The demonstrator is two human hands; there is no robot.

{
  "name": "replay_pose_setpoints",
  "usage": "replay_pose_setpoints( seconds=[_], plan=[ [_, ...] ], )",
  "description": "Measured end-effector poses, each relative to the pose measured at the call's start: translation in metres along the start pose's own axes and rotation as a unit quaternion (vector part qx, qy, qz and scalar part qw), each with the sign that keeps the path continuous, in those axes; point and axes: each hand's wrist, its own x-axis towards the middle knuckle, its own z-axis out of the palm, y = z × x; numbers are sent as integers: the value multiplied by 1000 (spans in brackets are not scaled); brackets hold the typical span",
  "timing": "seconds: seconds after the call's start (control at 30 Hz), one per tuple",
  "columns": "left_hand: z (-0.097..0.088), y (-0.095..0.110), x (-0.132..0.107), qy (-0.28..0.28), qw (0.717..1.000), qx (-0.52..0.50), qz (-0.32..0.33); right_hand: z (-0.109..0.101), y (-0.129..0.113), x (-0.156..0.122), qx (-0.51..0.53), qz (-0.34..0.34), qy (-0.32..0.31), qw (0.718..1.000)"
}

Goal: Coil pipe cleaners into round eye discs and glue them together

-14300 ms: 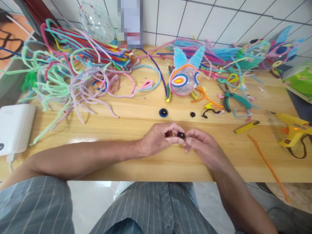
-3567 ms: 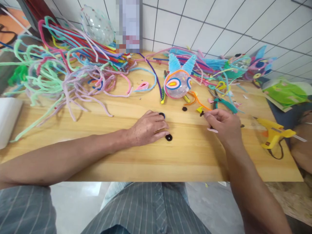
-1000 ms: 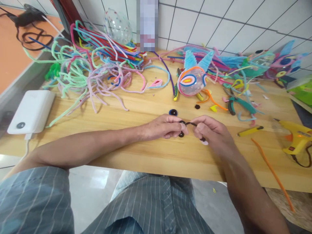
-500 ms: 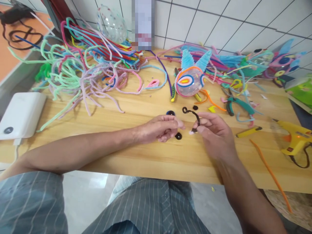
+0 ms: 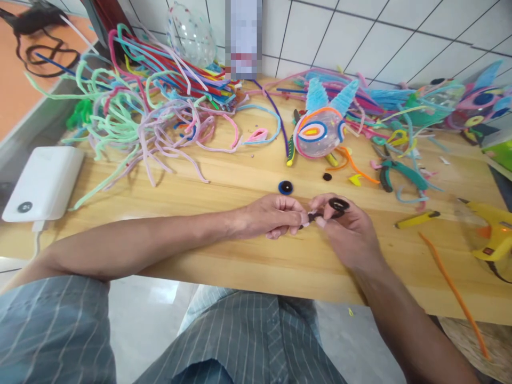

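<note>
A black pipe cleaner (image 5: 340, 204) with a curled end is pinched between my two hands, low over the wooden table. My left hand (image 5: 276, 217) closes its thumb and finger on one end. My right hand (image 5: 348, 229) grips the pipe cleaner close beside, its curl lying over the fingers. Just beyond my left hand lies a black and blue coiled disc (image 5: 285, 187). A small black coil (image 5: 327, 177) rests farther back. Another dark coil under my left fingertips is mostly hidden.
Behind stands a clear ball (image 5: 318, 136) with blue pipe-cleaner ears. Heaped pipe cleaners (image 5: 160, 117) spread at left, near a white power bank (image 5: 44, 184). Teal-handled pliers (image 5: 404, 175), a yellow cutter (image 5: 416, 220), an orange pipe cleaner (image 5: 456, 293) and a yellow glue gun (image 5: 490, 229) lie at right.
My hands have come together. My left fingers now pinch the pipe cleaner that only my right hand held, and its curled end has swung toward the right. The view has shifted slightly.
</note>
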Motion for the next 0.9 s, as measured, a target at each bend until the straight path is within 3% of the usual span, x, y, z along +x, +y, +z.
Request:
replay_pose_setpoints(
  seconds=[0.1, 0.23, 0.4, 0.63, 0.9],
  plan=[
    [1, -2, 0, 2, 1000, 16, 19, -2, 2, 0, -5, 0, -6, 1000],
    [5, -2, -3, 14, 998, 30, 45, -3, 2, 2, -34, -36, 37, 998],
    [8, 3, -7, 58, 995, 15, 83, 1, 1, 6, 15, -47, 55, 997],
    [8, 1, -6, 63, 995, -13, 79, 2, 0, 8, 30, -41, 45, 998],
    [7, -3, -4, 32, 998, -16, 58, -1, -3, 6, 42, -17, 59, 997]
  ],
)
